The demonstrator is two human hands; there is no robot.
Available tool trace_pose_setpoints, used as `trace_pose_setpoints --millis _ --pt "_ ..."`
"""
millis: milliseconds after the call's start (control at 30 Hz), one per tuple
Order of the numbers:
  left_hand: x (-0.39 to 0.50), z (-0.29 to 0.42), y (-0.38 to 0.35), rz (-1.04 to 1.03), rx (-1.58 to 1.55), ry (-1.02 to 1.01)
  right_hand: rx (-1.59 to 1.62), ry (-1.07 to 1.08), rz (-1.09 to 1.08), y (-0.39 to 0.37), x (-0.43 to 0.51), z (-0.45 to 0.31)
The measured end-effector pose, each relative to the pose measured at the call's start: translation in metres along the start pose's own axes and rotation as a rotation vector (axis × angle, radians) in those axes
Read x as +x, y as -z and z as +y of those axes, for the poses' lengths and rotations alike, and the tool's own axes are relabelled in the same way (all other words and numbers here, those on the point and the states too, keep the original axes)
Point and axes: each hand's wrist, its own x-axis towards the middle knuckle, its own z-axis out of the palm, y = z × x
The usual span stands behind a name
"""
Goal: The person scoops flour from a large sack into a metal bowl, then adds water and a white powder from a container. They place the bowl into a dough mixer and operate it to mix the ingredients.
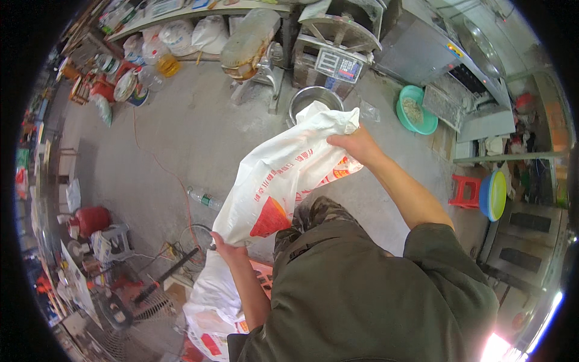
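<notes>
A white woven sack (271, 172) with red printing stretches slantwise in front of my body. My right hand (355, 142) grips it near its upper right end, thumb on top. At the lower left end, my left hand (230, 249) clasps the other end of the sack. The upper end overlaps the rim of a round steel pot (316, 97) on the floor; whether they touch I cannot tell. What is inside the sack is hidden. Below my left forearm stands another white sack (215, 289), partly behind the arm.
Beyond the pot stands a floury machine (330, 59), with another machine (251, 40) to its left. A green basin (414, 111) lies right, near a red stool (465, 191). A plastic bottle (203, 197), an orange cable (158, 163) and a fan (140, 326) are at left.
</notes>
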Motion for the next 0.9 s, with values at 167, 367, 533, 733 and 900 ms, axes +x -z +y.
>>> trace_pose_setpoints --millis 167,367,533,733,900 --pt "0.031 -0.012 -0.055 0.054 0.082 0.071 -0.075 -0.086 0.044 0.037 0.076 0.055" --pt "0.062 -0.045 -0.121 0.142 0.144 0.058 0.079 -0.113 0.026 0.076 0.175 0.104" --pt "0.068 -0.068 -0.151 0.166 0.131 0.059 -0.008 -0.221 -0.033 0.111 0.253 0.189" --pt "0.061 -0.086 -0.202 0.205 0.147 0.030 -0.060 -0.420 -0.118 0.135 0.326 0.230" --pt "0.049 -0.090 -0.240 0.248 0.186 -0.017 -0.047 -0.440 -0.072 0.144 0.355 0.205"
